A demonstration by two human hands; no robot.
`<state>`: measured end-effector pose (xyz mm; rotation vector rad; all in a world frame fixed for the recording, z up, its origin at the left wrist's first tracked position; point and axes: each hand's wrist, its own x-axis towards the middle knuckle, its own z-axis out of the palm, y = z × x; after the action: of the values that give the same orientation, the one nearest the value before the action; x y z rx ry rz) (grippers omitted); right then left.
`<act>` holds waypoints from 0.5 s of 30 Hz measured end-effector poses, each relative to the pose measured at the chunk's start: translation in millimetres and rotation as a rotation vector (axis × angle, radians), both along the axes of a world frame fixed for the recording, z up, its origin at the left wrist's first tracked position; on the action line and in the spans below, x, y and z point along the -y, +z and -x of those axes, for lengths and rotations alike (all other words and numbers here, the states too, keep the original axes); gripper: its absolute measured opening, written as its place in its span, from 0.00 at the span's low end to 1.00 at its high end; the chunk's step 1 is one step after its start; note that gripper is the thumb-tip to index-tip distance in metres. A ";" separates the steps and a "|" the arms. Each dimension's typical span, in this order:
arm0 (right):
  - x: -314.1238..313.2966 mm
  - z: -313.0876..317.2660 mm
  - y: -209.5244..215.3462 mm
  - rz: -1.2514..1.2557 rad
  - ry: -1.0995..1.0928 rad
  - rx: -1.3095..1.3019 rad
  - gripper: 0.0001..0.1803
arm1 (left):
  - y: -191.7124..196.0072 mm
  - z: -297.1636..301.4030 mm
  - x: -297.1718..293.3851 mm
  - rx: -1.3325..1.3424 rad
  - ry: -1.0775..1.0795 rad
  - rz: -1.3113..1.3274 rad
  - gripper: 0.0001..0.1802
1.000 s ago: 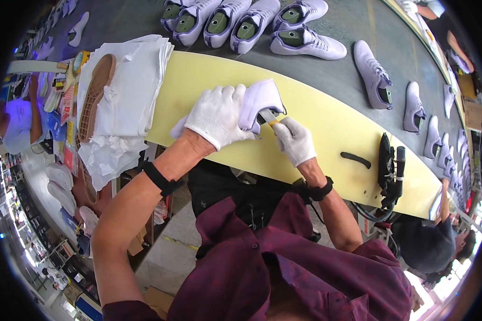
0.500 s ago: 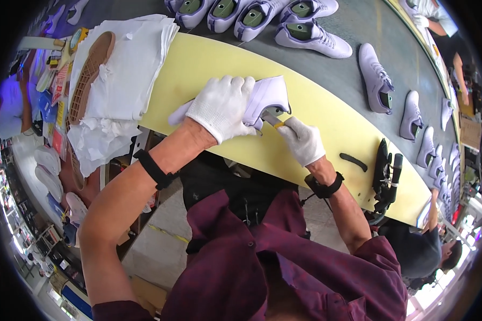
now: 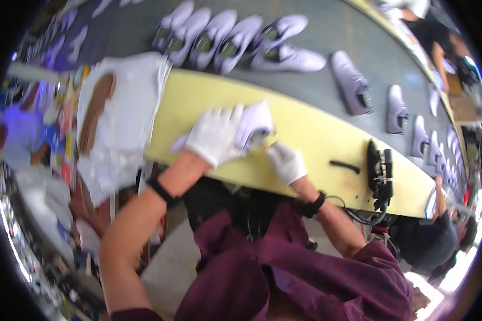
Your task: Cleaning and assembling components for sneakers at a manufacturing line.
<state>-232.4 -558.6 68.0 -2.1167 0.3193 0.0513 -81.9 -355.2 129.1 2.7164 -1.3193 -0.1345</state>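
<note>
A pale lavender sneaker [image 3: 256, 119] lies on its side on the yellow worktop [image 3: 316, 125], its heel pointing up to the right. My gloved left hand [image 3: 215, 135] is closed over the middle of the shoe and presses it down, hiding most of the toe half. In my gloved right hand [image 3: 287, 162], just right of the shoe opening, is a small flat tool [image 3: 261, 144] with a yellow part. Its tip is at the shoe's collar. Motion blurs the tool, and the glove covers its handle.
On the grey belt [image 3: 316, 32] beyond stand several lavender sneakers [image 3: 351, 83] with green inserts. White paper sheets [image 3: 128, 101] with a brown sole piece [image 3: 96, 112] lie left. A black curved strip [image 3: 345, 166] and a black tool [image 3: 379, 174] rest right. A co-worker [image 3: 426, 241] is at the right.
The whole view has shifted, so the worktop and belt sit lower and further left. Both hands stay at the sneaker, and the right hand has drawn slightly back from the collar.
</note>
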 end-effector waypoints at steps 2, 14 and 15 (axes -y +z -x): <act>-11.6 -3.3 -24.5 0.034 -0.025 0.175 0.12 | -2.9 2.2 0.0 -0.021 0.003 -0.088 0.60; 80.3 24.3 55.1 0.842 -0.094 -0.244 0.18 | 39.1 -32.1 -8.3 -0.262 -0.166 0.009 0.58; 75.6 11.8 61.2 0.850 -0.099 -0.211 0.18 | 36.1 -43.8 -9.9 -0.432 -0.141 0.071 0.57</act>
<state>-244.2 -634.3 129.2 -2.9383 0.6566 0.0937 -38.1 -345.3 165.2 2.3498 -1.3446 -0.6333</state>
